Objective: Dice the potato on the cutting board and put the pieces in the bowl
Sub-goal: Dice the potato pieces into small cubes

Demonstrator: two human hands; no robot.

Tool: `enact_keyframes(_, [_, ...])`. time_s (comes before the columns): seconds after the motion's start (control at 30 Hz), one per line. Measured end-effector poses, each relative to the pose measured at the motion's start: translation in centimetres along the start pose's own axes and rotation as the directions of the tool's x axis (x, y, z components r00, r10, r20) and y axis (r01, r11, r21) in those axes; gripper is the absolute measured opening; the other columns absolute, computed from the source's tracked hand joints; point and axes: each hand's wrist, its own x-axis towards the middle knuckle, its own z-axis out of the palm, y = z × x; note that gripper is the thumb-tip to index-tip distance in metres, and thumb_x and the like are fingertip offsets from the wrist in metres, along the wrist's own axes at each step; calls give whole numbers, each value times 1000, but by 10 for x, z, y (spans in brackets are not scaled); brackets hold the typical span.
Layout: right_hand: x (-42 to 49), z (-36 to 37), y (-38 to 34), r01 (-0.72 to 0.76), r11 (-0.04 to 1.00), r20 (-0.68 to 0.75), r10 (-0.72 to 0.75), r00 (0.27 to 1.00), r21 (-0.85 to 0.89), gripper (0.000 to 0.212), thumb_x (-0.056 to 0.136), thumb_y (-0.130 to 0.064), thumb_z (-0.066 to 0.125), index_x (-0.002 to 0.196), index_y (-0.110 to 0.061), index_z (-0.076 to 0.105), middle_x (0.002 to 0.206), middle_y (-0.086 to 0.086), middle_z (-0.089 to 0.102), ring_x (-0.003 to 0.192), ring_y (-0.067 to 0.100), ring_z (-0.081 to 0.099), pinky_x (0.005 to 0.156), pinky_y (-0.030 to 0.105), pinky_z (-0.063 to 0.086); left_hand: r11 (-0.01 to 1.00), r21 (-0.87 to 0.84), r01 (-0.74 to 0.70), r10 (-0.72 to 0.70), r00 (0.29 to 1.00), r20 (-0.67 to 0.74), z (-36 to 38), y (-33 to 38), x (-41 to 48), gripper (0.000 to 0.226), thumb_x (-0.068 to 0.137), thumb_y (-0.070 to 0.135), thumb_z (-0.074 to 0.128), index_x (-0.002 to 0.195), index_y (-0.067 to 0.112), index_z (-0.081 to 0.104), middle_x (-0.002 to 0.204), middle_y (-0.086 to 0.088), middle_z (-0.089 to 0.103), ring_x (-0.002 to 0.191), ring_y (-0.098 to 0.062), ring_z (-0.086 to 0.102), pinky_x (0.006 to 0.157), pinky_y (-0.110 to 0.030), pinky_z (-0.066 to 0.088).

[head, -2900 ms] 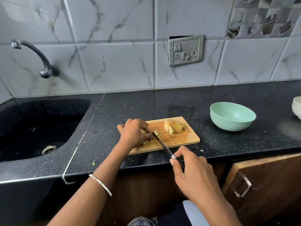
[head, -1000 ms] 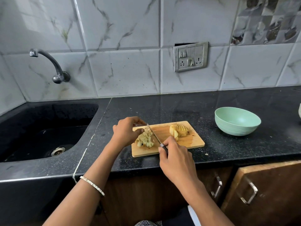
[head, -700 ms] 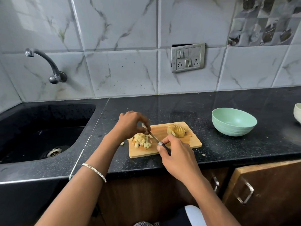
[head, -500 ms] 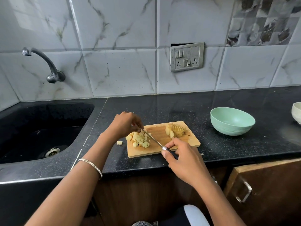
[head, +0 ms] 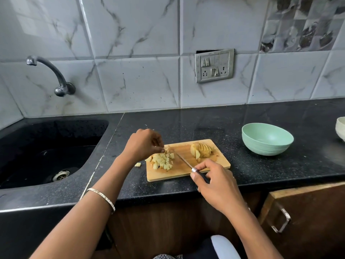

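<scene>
Two bare hands are working over a wooden cutting board (head: 186,174) on a black counter (head: 186,124). The left hand (head: 143,144) is hovering at the board's 10 o'clock corner. Its fingers are curling in and its fingertips (head: 162,151) are bunching right at the far edge of a pile of diced potato (head: 161,161); whether they are pinching a cube cannot be told. The right hand (head: 218,184) is gripping the dark handle of a knife (head: 183,161) at the board's 5 o'clock edge, with thumb and fingers wrapping round it.

The knife's blade is lying low across the middle of the board, its tip pointing toward 10 o'clock, between the pile and the rest of the potato. The diced pile is sitting on the 9 o'clock half of the board. A sliced potato half (head: 201,150), its cuts fanning open, is resting near the 1 o'clock corner with its long axis running roughly 9 to 3. One stray cube (head: 138,164) is lying on the counter just off the board at 9 o'clock.

A green bowl (head: 265,150) is standing well apart at the board's 2 o'clock, with a white bowl (head: 340,128) showing at the frame's edge beyond it. A black sink (head: 46,146) is sitting at 9 o'clock under a wall tap (head: 50,71). A bangle (head: 101,197) is circling the left wrist.
</scene>
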Motion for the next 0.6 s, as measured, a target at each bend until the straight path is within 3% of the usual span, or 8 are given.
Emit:
enact_keyframes(0.07, [-1, 0, 0, -11, 999, 10, 11, 1000, 32, 11, 92, -49, 63, 95, -38, 59, 71, -5, 69, 71, 10, 65, 70, 37, 55, 999, 25, -24, 24, 1000, -2, 5, 8, 0, 24, 72, 38, 83, 87, 36, 65, 81, 21, 68, 85, -2, 65, 80, -40, 54])
enact_keyframes(0.13, [-2, -2, 0, -36, 990, 16, 34, 999, 135, 9, 93, -46, 65, 95, -37, 61, 67, -5, 70, 69, 7, 67, 69, 35, 55, 996, 43, -72, 72, 997, 3, 7, 17, 0, 38, 72, 52, 79, 104, 41, 62, 99, 23, 65, 101, -4, 60, 89, -41, 47])
enact_keyframes(0.23, [-2, -7, -2, -84, 961, 86, 63, 994, 262, 8, 94, -39, 67, 97, -33, 64, 64, -4, 72, 58, 2, 64, 61, 29, 49, 986, 106, -127, 123, 992, 36, 8, 33, 0, 49, 73, 64, 72, 115, 43, 59, 115, 20, 60, 111, -5, 51, 89, -40, 37])
enact_keyframes(0.33, [-4, -13, 3, -114, 923, 109, 79, 991, 369, 7, 94, -37, 69, 97, -30, 66, 66, 4, 71, 45, 1, 53, 50, 24, 38, 964, 246, -104, 114, 993, -25, 6, 39, 4, 19, 88, 40, 69, 106, 40, 65, 108, 18, 65, 109, -9, 56, 83, -37, 30])
enact_keyframes(0.43, [-7, -20, 12, -127, 893, 87, 99, 991, 432, 7, 93, -34, 70, 96, -29, 67, 67, 8, 69, 43, 2, 52, 45, 16, 35, 950, 312, 22, 7, 996, -92, 13, 36, 4, 39, 90, 7, 60, 110, 40, 66, 103, 17, 70, 106, -12, 59, 82, -37, 26])
enact_keyframes(0.53, [-6, -24, 23, -133, 873, 6, 147, 989, 469, 6, 93, -32, 71, 98, -29, 68, 64, 8, 69, 43, 2, 51, 49, 22, 35, 956, 291, 37, 12, 986, -166, 20, 44, 1, 23, 96, 26, 57, 113, 38, 66, 101, 15, 72, 107, -14, 59, 88, -40, 28])
enact_keyframes(0.6, [-4, -25, 31, -133, 861, -56, 183, 981, 492, 6, 93, -31, 71, 99, -29, 68, 63, 7, 69, 43, 2, 51, 53, 27, 35, 971, 239, -22, 55, 989, -134, 25, 58, -1, 22, 96, 43, 54, 114, 38, 66, 102, 17, 71, 109, -13, 59, 91, -39, 30])
